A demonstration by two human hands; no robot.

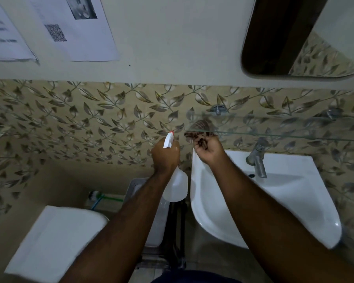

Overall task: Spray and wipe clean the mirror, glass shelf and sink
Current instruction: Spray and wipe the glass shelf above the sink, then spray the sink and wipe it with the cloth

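Note:
My left hand (165,155) grips a white spray bottle (176,186) by its neck, nozzle with a red tip pointing at the tiled wall beside the glass shelf's left end. My right hand (207,149) holds a dark brown cloth (200,129) bunched over the left edge of the glass shelf (284,127), just above the sink's left rim. The white sink (284,211) with a metal tap (258,158) sits below the shelf. The mirror (307,37) hangs at upper right, partly cut off by the frame edge.
A white toilet cistern lid (55,240) is at lower left. A grey bin (157,217) stands between toilet and sink. Two printed papers (78,27) are taped to the wall at upper left. Leaf-patterned tiles cover the lower wall.

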